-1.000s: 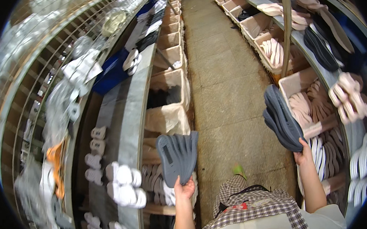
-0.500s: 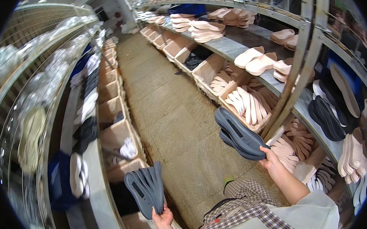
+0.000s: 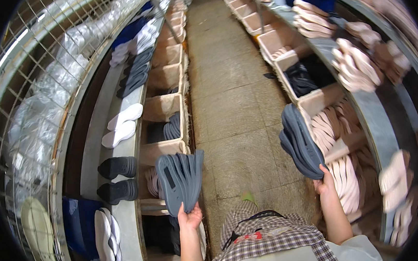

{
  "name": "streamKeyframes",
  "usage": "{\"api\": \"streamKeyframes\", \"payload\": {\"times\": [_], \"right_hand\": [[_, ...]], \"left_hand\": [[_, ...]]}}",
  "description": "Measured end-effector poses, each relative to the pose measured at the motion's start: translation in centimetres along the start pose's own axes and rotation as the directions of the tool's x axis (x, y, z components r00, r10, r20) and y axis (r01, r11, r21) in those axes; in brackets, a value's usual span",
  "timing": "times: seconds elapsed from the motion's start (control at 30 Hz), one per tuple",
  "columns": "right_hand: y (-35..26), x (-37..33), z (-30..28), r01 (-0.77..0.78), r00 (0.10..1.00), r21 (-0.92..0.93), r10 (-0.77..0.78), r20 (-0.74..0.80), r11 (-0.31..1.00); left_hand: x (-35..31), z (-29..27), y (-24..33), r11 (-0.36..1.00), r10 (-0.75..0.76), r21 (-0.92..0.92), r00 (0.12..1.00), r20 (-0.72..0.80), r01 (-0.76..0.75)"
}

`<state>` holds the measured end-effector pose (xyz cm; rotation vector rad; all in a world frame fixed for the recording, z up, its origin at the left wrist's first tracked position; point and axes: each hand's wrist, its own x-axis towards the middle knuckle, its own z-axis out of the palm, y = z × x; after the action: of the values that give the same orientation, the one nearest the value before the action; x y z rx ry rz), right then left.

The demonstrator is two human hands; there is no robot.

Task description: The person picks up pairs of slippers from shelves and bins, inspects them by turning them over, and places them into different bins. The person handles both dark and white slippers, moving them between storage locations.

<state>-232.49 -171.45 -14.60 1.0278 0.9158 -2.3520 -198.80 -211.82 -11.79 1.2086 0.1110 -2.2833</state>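
Observation:
My left hand [image 3: 190, 217] is closed on the lower ends of several dark grey shoe soles [image 3: 178, 181], which fan out upward above the left row of bins. On the other side, my right hand [image 3: 325, 181] grips the near end of another stack of dark grey shoe soles [image 3: 299, 140], pressed closely together. That stack hangs over the aisle beside a bin [image 3: 312, 106] of pale pink soles [image 3: 324, 129]. Both bundles are tilted and held apart from each other. The thumbs show; most of the other fingers are hidden behind the soles.
The tiled aisle floor [image 3: 226, 97] runs ahead between two rows of beige bins [image 3: 165, 103]. On the left shelf [image 3: 117, 95] lie white soles [image 3: 123, 124] and black soles [image 3: 117, 168]. Pink soles [image 3: 354, 65] are stacked on the right shelf. Wire mesh [image 3: 24, 69] borders the left.
My view has swung right-to-left and moved forward along the aisle, so the left shelf shows more. Both hands still hold their grey soles, the right bundle now more upright.

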Motion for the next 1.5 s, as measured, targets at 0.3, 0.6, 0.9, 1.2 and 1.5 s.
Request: {"api": "streamKeyframes", "payload": {"times": [0.3,0.6,0.9,1.2,1.5], "right_hand": [[-0.6,20.4,26.4,0.046,0.998,-0.046,-0.045,0.032,0.998],[-4.2,36.8,47.4,0.036,0.997,-0.053,-0.040,-0.062,0.998],[-3.7,59.7,72.6,-0.006,1.000,-0.327,0.014,0.023,0.945],[3.2,71.8,87.0,-0.021,0.999,-0.613,0.033,0.008,0.790],[16.3,77.3,90.1,-0.073,0.993,-0.744,-0.020,-0.116,0.664]], "left_hand": [[23.3,22.3,4.1,0.997,0.024,-0.067,0.998,-0.066,-0.028],[41.1,47.1,8.3,0.998,0.055,0.008,0.995,-0.083,-0.055],[60.2,62.3,16.2,0.915,0.380,0.275,0.859,-0.343,-0.295],[73.4,71.6,30.4,-0.345,0.934,0.783,0.270,0.234,0.517],[102.0,76.5,38.4,-0.862,0.505,-0.030,0.854,-0.121,0.506]]}}
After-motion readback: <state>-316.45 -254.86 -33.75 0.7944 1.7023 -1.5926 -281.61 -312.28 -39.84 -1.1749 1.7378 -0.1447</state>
